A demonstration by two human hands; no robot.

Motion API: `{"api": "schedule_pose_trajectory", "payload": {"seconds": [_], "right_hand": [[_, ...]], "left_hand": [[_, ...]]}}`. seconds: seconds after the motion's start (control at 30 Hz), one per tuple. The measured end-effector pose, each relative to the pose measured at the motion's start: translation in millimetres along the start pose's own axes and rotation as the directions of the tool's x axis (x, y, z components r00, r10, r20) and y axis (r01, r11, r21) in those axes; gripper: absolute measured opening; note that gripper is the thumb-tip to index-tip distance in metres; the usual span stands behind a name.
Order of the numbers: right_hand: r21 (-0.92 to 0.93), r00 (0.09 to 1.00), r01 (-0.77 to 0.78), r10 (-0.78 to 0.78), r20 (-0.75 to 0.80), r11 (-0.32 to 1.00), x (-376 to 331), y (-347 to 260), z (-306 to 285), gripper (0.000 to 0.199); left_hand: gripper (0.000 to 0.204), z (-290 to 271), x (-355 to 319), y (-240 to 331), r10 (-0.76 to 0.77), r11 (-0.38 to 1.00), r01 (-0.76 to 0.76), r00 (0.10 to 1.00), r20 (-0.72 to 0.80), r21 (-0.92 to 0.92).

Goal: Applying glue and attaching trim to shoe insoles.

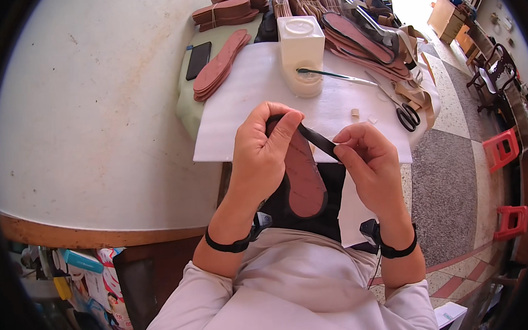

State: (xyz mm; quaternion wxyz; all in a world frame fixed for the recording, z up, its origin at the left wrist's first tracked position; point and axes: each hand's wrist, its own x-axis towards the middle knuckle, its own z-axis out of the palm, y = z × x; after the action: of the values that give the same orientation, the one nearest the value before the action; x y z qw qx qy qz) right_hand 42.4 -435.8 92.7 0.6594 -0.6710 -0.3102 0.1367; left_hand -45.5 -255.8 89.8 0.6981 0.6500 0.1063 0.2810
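My left hand (262, 146) grips a reddish-brown shoe insole (304, 176) by its toe end, thumb pressing a black edging strip (317, 139) against the rim. My right hand (368, 159) pinches the free end of that black strip and holds it taut toward the right. The insole's edge carries black binding around the heel. Both hands are in front of a white foam sheet (254, 100) on the work surface, above my lap.
A white glue pot (301, 49) with a brush (337, 76) stands on the sheet. Black-handled scissors (401, 110) lie to the right. Stacks of insoles (220, 66) and a black phone (199, 59) sit to the left; several more insoles (358, 34) are piled behind. Red stools (502, 149) stand at right.
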Motion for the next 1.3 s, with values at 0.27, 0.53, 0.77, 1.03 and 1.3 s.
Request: {"api": "schedule_pose_trajectory", "payload": {"seconds": [0.27, 0.53, 0.77, 1.03, 1.3], "right_hand": [[-0.047, 0.995, -0.096, 0.098, 0.035, 0.994, -7.9, 8.8, 0.7, 0.008], [-0.096, 0.995, -0.084, 0.088, 0.039, 0.992, -13.9, 13.2, 1.9, 0.01], [-0.116, 0.996, -0.076, 0.081, 0.04, 0.99, -17.5, 20.1, 1.7, 0.015], [-0.216, 0.999, -0.003, 0.014, 0.05, 0.976, -19.4, 17.4, 1.9, 0.016], [-0.325, 0.999, 0.011, 0.006, 0.049, 0.946, -21.3, 12.8, 5.1, 0.013]], "left_hand": [[0.017, 1.0, -0.3, -10.5, -0.04, 0.99, 0.031, 0.997, -0.061, -0.136], [0.017, 2.9, -2.6, -11.8, -0.077, 0.978, 0.056, 0.992, -0.096, -0.201], [0.019, 4.7, -4.0, -14.9, -0.071, 0.965, 0.039, 0.991, -0.116, -0.258], [0.019, 6.8, -5.0, -17.4, -0.054, 0.956, 0.014, 0.99, -0.129, -0.294], [0.018, 10.4, -8.3, -19.2, -0.039, 0.957, -0.002, 0.99, -0.134, -0.291]]}}
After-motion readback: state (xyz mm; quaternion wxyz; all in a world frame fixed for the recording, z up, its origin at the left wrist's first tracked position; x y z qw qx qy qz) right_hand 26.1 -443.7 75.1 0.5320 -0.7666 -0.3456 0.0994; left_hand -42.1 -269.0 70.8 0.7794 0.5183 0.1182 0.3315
